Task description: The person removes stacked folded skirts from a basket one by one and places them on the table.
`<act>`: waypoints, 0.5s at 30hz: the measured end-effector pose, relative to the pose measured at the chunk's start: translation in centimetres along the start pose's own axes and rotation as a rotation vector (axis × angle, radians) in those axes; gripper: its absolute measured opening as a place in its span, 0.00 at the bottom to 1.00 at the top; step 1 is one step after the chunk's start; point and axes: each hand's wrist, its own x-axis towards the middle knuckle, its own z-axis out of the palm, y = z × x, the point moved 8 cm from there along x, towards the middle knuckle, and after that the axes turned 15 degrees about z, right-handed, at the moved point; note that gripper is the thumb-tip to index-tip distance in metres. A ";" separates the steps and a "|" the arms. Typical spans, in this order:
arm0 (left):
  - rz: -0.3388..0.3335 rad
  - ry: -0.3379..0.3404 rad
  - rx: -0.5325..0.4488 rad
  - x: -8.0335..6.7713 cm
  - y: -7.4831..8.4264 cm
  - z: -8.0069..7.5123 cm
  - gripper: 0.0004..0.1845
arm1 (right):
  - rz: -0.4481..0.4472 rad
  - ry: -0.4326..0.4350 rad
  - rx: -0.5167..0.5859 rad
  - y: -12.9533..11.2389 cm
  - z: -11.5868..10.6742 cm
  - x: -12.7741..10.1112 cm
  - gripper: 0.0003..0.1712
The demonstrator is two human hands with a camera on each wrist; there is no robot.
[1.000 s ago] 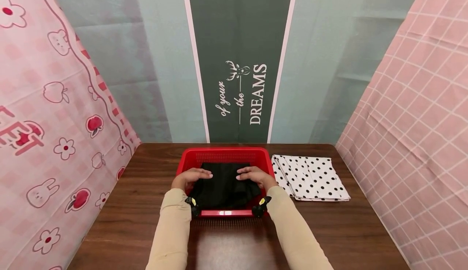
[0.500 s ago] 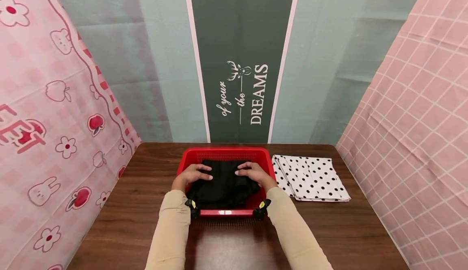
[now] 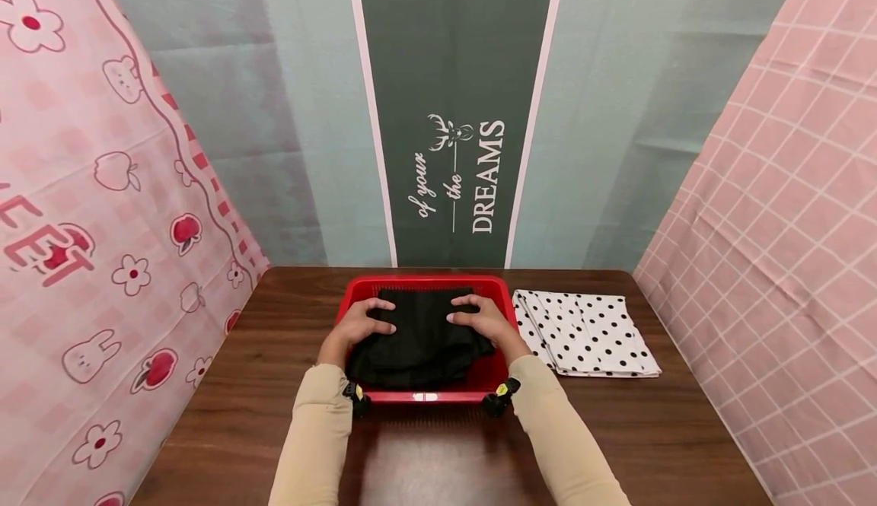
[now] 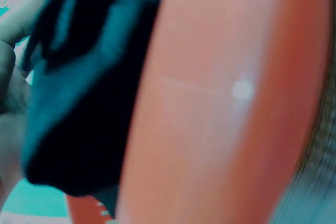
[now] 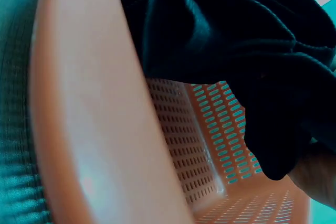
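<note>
A folded black garment (image 3: pixel 421 342) with stitched seams hangs over the inside of a red plastic basket (image 3: pixel 390 397). My left hand (image 3: pixel 356 325) grips its left side, the thumb on top. On the opposite side my right hand (image 3: pixel 488 323) holds it in the same way. The right wrist view shows the garment (image 5: pixel 210 35) raised above the perforated basket floor, its lower corner drooping near the hand (image 5: pixel 317 177). In the left wrist view the left hand (image 4: pixel 13 72) is against the cloth, partly out of frame. Fingers under the garment are hidden.
A folded white cloth with black dots (image 3: pixel 585 335) lies on the wooden table (image 3: pixel 267 384) just right of the basket. Fabric hangings (image 3: pixel 582 110) enclose the table at the back and both sides.
Both hands have moved up and slightly away from me, drawing the garment's far edge up toward the basket's back rim. More red basket shows at the front right. The dotted cloth stays put.
</note>
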 end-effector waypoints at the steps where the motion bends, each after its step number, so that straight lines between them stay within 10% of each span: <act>1: 0.010 0.013 -0.007 -0.1 0.1 -0.1 0.22 | -0.005 -0.002 0.012 -0.1 -0.1 -0.1 0.21; 15: 0.113 0.094 -0.313 -1.9 3.3 -0.6 0.24 | -0.044 -0.092 0.231 -2.7 -0.8 -3.2 0.25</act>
